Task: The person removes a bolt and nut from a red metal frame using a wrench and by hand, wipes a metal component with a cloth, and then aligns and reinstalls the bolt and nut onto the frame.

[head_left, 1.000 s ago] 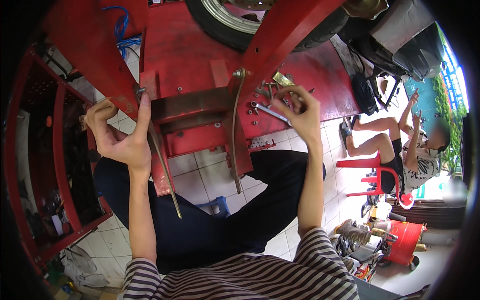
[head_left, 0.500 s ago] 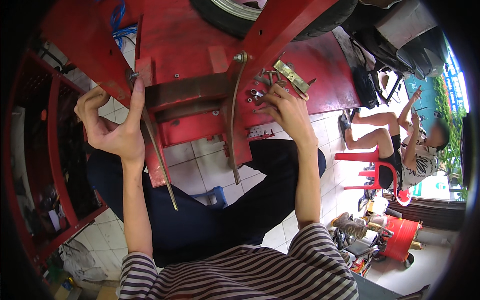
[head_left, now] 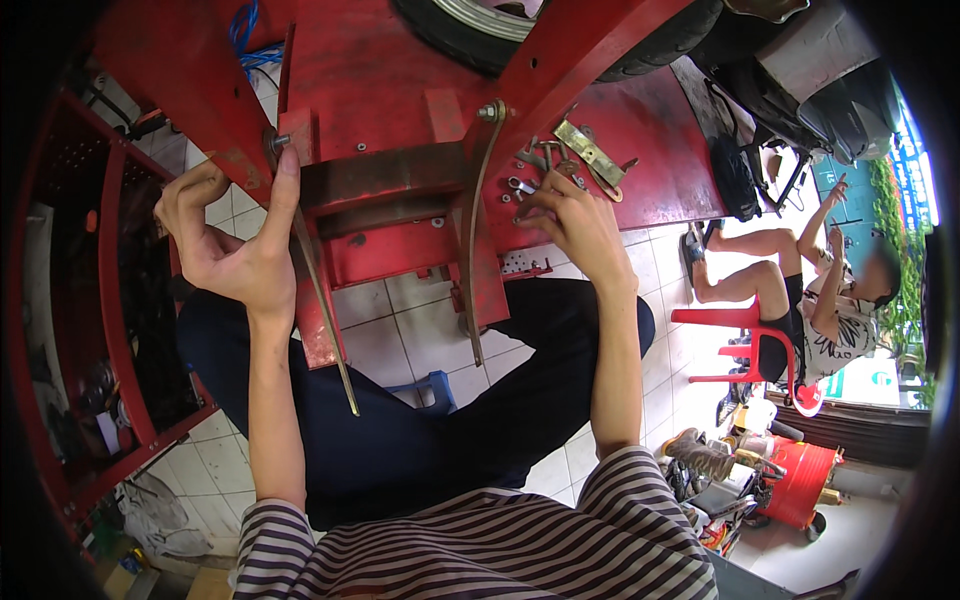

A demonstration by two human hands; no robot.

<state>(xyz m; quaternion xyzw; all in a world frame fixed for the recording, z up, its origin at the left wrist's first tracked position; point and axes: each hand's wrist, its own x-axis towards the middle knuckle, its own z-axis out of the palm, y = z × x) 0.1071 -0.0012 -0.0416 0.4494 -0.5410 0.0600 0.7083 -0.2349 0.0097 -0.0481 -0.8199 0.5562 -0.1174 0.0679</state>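
My left hand (head_left: pixel 230 230) is closed at the lower end of the red left beam (head_left: pixel 190 80), its thumb pressed to a silver bolt (head_left: pixel 280 141) and its other fingers curled alongside. My right hand (head_left: pixel 580 230) reaches onto the red platform (head_left: pixel 660 190) at the small hardware, fingers curled over the end of a silver wrench (head_left: pixel 520 186); what they grip is hidden. Nearby lie loose bolts, nuts and a brass-coloured bracket (head_left: pixel 585 152). Between my hands is a brown-red crossbar (head_left: pixel 380 175) flanked by two curved metal strips (head_left: pixel 472 260). A bolt with nut (head_left: pixel 488 112) sits in the right beam (head_left: pixel 560 55).
A wheel (head_left: pixel 450 35) is above, blue hose (head_left: pixel 255 55) at upper left. A red shelf cart (head_left: pixel 140 330) stands left. Another person (head_left: pixel 830 300) sits on a red chair (head_left: pixel 720 316) at right, near a red drum (head_left: pixel 800 480) and assorted parts. A blue stool (head_left: pixel 425 395) is below.
My right hand has dropped its fingers forward and down onto the loose hardware by the wrench. My left thumb stays at the bolt. The view has shifted a little.
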